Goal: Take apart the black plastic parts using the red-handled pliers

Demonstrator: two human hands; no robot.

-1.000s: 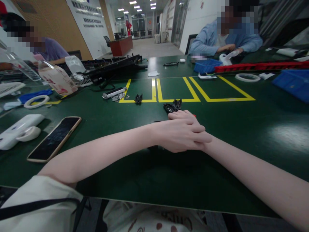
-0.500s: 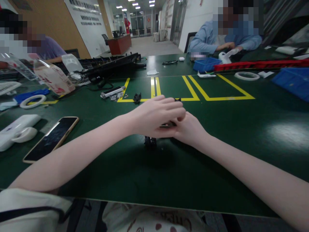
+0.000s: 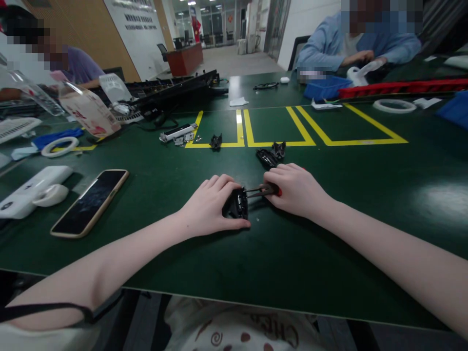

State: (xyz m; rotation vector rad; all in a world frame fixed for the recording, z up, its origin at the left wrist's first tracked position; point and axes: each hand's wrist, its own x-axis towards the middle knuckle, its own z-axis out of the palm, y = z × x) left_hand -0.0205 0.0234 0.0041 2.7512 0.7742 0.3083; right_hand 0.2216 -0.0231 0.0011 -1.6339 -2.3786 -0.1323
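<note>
We see the left hand [image 3: 210, 204] cupped over a small black part [image 3: 236, 204] on the green table [image 3: 365, 195], fingers curled around it and thumb along its near side, pinning it down. The right hand [image 3: 298, 190] is clenched around a tool with a red handle end [image 3: 275, 191]; its thin dark shaft runs left and its tip touches the black part. The part sits near the table's middle, just in front of the yellow tape lines [image 3: 256, 144].

Just beyond the right hand lie 2 more black parts [image 3: 271, 155], close together. Another black piece [image 3: 216, 142] sits on the yellow line, with a small silver-and-black device [image 3: 178, 132] to its left. A phone [image 3: 90, 202] in a tan case lies face up well left of the left hand, screen dark. Beside it is a white device [image 3: 31, 190] and further back a roll of white tape [image 3: 59, 146].

A printed carton [image 3: 89, 113] has red marks, unreadable. Wall signage [image 3: 137, 22] has dark lines of text, too small to read. The shirt at bottom edge shows partial lettering [image 3: 272, 334], not legible.

2 other people sit at the far side; one in a blue sleeve [image 3: 321, 48] works near a blue bin [image 3: 325, 88] and a red tray [image 3: 402, 87].
</note>
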